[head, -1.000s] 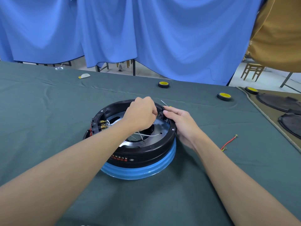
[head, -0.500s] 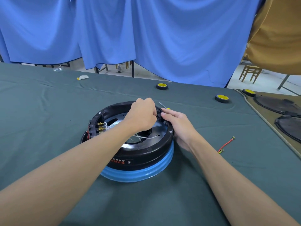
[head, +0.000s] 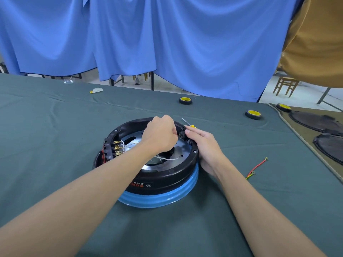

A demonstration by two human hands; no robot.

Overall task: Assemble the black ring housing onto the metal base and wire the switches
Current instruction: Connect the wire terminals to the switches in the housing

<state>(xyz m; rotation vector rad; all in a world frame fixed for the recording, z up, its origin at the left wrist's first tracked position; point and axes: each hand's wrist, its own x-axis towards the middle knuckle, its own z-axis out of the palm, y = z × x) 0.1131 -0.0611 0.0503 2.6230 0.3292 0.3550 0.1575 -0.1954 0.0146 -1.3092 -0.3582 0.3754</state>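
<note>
Green table cloth [head: 55, 145] spreads wide; on it the black ring housing [head: 167, 175] sits atop the blue-rimmed metal base [head: 167, 199], white wires [head: 170, 159] lying inside. Over its far rim the left hand [head: 159, 136] curls, grasp hidden; the right hand [head: 206, 147] lies flat outside, fingertips touching a switch [head: 181, 135].

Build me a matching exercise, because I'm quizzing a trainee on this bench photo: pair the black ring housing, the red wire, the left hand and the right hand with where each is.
Things
1. black ring housing
2. red wire
3. left hand
4. right hand

Places
A. lies loose on the green cloth, right of the assembly
B. curled, reaching inside the ring at its far side
C. sits on the blue base
D. fingers along the ring's outer right rim

Pairs: 1-C, 2-A, 3-B, 4-D
</note>
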